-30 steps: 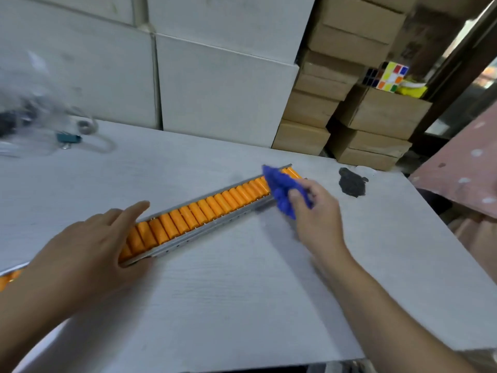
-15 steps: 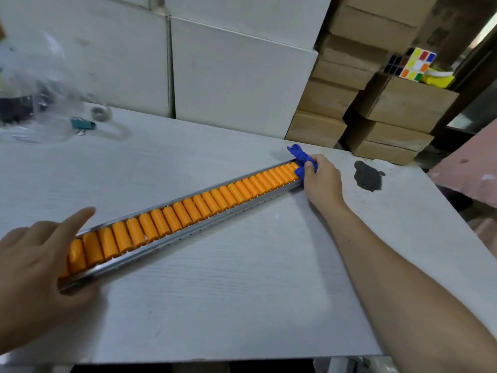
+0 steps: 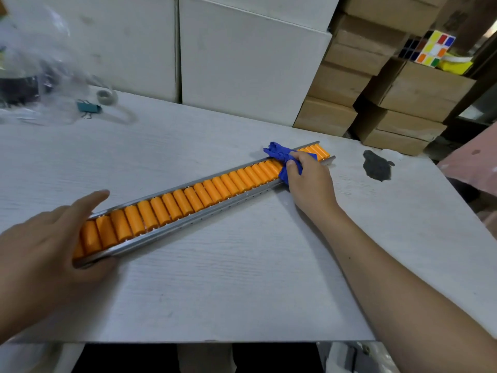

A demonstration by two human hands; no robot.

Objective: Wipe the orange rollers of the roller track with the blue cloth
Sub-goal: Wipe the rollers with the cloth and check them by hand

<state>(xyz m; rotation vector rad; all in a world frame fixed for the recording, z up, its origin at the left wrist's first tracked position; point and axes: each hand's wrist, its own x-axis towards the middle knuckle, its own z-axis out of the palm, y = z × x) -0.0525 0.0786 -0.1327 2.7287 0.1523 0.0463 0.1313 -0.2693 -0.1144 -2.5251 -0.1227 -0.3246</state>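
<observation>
A long metal roller track (image 3: 204,211) lay slantwise across the white wood-grain counter (image 3: 215,286), running from the near left up to the far right, its row of orange plastic rollers (image 3: 172,207) packed side by side in the channel. The right hand (image 3: 309,181) was down at the far right stretch of the track, fingers curled round a crumpled blue cloth (image 3: 282,160) and pressing it onto the rollers there; a few rollers showed past the cloth at the very tip. The left hand (image 3: 51,246) sat at the near left end, thumb under the near rail, fingers spread fairly straight over the far rail and the last rollers, steadying the track. The two hands were well apart, one at each end.

Far left on the counter lay a teal binder clip (image 3: 87,106) with a small roll of clear tape (image 3: 107,97) just beside it, and crinkled clear plastic (image 3: 40,63), blurred. A dark stain (image 3: 376,166) marked the counter to the right of the track's tip. Behind stood white boxes (image 3: 247,63) and stacked brown cardboard cartons (image 3: 347,84), with a colourful puzzle cube (image 3: 434,48) on top of one at the far right.
</observation>
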